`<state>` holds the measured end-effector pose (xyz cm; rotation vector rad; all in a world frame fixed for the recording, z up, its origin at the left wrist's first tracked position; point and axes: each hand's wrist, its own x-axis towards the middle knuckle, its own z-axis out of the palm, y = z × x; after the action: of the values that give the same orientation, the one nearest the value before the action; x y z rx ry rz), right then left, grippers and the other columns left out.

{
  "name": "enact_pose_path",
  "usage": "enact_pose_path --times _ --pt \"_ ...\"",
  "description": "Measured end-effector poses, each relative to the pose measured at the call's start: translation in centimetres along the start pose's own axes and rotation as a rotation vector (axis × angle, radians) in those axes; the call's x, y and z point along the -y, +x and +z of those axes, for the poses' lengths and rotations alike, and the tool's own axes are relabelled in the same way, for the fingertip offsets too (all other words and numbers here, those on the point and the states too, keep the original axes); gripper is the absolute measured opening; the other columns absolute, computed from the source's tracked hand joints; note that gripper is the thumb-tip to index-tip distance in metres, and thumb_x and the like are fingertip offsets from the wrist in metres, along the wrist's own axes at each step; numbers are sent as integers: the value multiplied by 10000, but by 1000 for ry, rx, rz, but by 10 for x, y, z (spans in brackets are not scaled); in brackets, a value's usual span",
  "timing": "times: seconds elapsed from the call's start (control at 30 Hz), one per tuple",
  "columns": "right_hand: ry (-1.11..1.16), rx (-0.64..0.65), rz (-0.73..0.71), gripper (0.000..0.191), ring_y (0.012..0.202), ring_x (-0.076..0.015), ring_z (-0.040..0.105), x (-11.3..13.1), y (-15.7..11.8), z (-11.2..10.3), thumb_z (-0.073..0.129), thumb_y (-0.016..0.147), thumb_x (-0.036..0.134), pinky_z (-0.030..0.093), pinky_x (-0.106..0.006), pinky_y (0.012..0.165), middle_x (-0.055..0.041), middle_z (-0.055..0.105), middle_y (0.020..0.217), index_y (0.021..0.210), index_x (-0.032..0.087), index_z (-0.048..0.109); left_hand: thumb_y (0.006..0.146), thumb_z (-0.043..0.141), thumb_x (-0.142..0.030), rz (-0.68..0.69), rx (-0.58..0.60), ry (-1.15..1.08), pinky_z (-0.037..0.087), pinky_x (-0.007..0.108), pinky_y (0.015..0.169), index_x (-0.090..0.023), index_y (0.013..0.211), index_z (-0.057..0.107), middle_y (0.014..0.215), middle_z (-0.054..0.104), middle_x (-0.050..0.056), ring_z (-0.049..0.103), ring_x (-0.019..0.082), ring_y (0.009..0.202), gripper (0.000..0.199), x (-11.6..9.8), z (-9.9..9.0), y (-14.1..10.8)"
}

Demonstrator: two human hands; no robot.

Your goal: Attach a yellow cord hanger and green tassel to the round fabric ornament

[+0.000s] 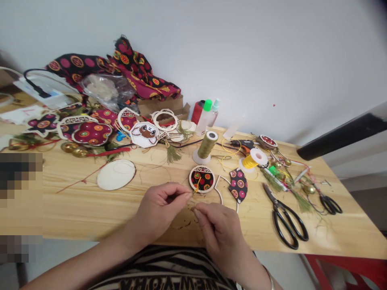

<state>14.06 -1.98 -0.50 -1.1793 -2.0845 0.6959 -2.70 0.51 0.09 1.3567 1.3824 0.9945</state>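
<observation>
Round ornament [203,179] lies just beyond the left grip [163,206] and right grip [221,226].

Round pendant [206,176]: wooden rim, cloth centre. Large scissors [279,205]: glossy handles. Tabletop [81,211]: smooth wood (faint sheen, too).

tiny pinched piece [192,201], blurred and partly hidden

A plain, pale wall [242,52] with one small red spot [273,105] stands behind a light wood table [69,213], whose grain shows and whose right end catches a soft sheen, while pale floor [69,254] and red furniture [338,262] show below its front edge
</observation>
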Motion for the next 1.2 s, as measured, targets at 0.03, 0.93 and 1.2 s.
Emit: enact_pose_path --times 0.03,0.93,1.2 --pt "-23 -29 -14 149 581 -132 497 0 -1 2 450 910 144 355 -249 564 2 560 647 900 192 590 738 627 -237 -20 -5 -6 443 221 586 -177 658 718 604 659 -13 555 144 596 135 0 0 0" --pt "-330 -102 -250 256 610 -175 461 -28 3 -2 441 858 31 380 -275 525 -43 583 634 967 143 644 657 771 -227 -380 4 -803 221 104 380 -109 645 691 549 567 -26 330 -7 412 144 2 -2 10" --pt "-393 -91 -46 419 1072 -280 479 -45 -3 -33 559 841 127 445 -469 906 -134 609 1116 1257 140 510 634 788 -237 -399 3 -774 258 97 353 -118 632 686 545 572 -28 392 12 415 157 -2 0 9"
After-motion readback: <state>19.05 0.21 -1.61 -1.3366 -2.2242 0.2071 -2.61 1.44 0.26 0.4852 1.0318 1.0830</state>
